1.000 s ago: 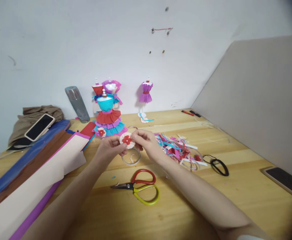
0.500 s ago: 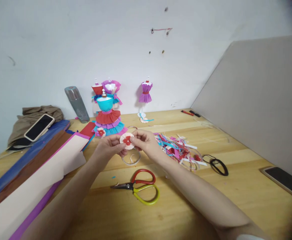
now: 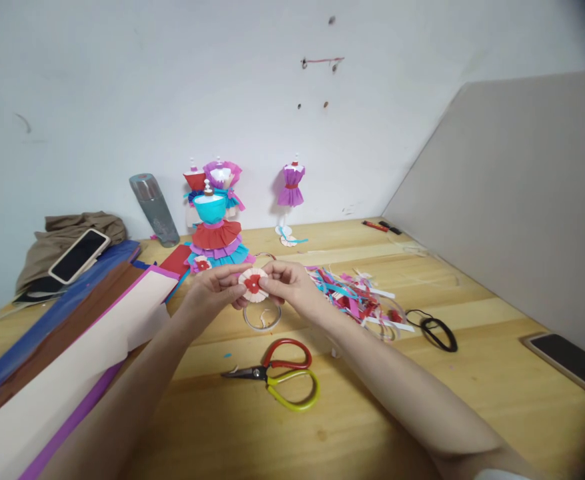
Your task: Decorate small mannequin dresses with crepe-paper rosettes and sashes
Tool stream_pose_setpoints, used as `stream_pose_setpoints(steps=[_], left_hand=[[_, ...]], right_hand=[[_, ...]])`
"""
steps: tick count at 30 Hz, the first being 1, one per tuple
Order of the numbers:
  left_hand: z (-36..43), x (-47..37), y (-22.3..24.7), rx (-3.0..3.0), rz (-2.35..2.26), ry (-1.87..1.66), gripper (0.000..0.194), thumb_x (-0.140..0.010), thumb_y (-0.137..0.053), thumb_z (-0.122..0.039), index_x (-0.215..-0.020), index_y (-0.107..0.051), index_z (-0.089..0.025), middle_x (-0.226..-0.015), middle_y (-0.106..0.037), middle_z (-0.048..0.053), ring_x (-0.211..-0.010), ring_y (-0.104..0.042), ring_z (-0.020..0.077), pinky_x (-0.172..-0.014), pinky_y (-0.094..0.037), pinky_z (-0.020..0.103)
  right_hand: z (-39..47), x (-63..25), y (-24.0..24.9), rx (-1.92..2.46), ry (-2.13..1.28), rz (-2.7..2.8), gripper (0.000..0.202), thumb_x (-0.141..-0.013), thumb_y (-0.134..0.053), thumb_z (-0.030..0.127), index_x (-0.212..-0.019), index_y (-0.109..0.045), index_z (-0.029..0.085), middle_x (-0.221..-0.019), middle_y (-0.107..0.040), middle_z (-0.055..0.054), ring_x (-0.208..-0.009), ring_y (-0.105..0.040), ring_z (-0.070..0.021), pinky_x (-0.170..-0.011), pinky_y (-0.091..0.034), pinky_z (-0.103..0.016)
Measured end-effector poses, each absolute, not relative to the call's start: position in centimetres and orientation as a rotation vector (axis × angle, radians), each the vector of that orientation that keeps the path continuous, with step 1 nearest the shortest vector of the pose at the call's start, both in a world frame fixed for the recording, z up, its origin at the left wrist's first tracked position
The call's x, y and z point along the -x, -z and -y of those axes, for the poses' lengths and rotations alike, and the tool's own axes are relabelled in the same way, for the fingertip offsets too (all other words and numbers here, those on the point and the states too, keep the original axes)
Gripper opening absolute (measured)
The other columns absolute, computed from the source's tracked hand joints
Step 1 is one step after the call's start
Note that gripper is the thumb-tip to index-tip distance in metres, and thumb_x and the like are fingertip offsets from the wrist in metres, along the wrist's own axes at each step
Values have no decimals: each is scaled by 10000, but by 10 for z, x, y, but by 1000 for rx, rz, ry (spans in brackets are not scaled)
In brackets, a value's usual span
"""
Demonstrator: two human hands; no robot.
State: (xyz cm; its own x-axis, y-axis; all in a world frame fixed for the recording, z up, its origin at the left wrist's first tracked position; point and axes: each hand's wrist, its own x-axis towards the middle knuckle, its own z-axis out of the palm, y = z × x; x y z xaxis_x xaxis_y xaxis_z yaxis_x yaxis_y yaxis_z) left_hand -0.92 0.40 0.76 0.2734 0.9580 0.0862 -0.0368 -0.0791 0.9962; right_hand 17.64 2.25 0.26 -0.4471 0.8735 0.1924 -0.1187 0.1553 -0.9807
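Observation:
Between my two hands is a round pleated paper rosette (image 3: 247,275), cream with a red flower shape and a small white dot at its centre. My left hand (image 3: 215,291) pinches its left edge; my right hand (image 3: 292,288) pinches the right side, thumb against the red part. Just beyond stands a small mannequin (image 3: 216,230) in a turquoise top and a tiered red, purple and turquoise paper skirt, with a similar rosette (image 3: 202,264) low on its left. Below my hands lie a roll of tape (image 3: 263,327) and scissors (image 3: 272,373) with one red and one yellow handle.
Coloured paper sheets (image 3: 72,347) spread along the left, beside a phone (image 3: 79,256) and a tilted flask (image 3: 155,209). Paper scraps (image 3: 352,293) are heaped right of my hands, near a black cord loop (image 3: 439,333). More dressed mannequins (image 3: 291,185) stand by the wall.
The rosette has shifted very slightly left and turned a little more face-on to me. Both hands keep their pinch on it; nothing else has moved.

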Motion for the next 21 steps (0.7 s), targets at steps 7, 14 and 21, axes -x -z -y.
stream_pose_setpoints(steps=[7, 14, 21], left_hand=[[-2, 8, -16, -1377, -1069, -1191, 426, -660, -752, -277, -1068, -726, -160, -621, -682, -10, -547, -620, 127, -562, -527, 253], [-1, 4, -10, -1343, -1093, -1302, 407, -652, -757, -271, -1034, -727, -133, -597, -674, -10, -534, -626, 129, -557, -520, 249], [-2, 3, -2, -1339, -1064, -1325, 388, -679, -753, -303, -1032, -729, -142, -651, -709, 10, -545, -632, 129, -572, -531, 256]], right_hand=[[-19, -187, -9, 727, -1096, 1922, 630, -711, -750, 331, -1278, -509, 205, -773, -579, 9, -579, -493, -100, -523, -390, -225], [-14, -185, -8, 836, -669, 2132, 778, -701, -756, 229, -1402, -418, 238, -1002, -648, -57, -696, -587, -155, -692, -476, -315], [-16, -184, -4, 839, -566, 2077, 580, -759, -706, 217, -1305, -512, 195, -978, -668, -76, -862, -621, -210, -753, -481, -341]])
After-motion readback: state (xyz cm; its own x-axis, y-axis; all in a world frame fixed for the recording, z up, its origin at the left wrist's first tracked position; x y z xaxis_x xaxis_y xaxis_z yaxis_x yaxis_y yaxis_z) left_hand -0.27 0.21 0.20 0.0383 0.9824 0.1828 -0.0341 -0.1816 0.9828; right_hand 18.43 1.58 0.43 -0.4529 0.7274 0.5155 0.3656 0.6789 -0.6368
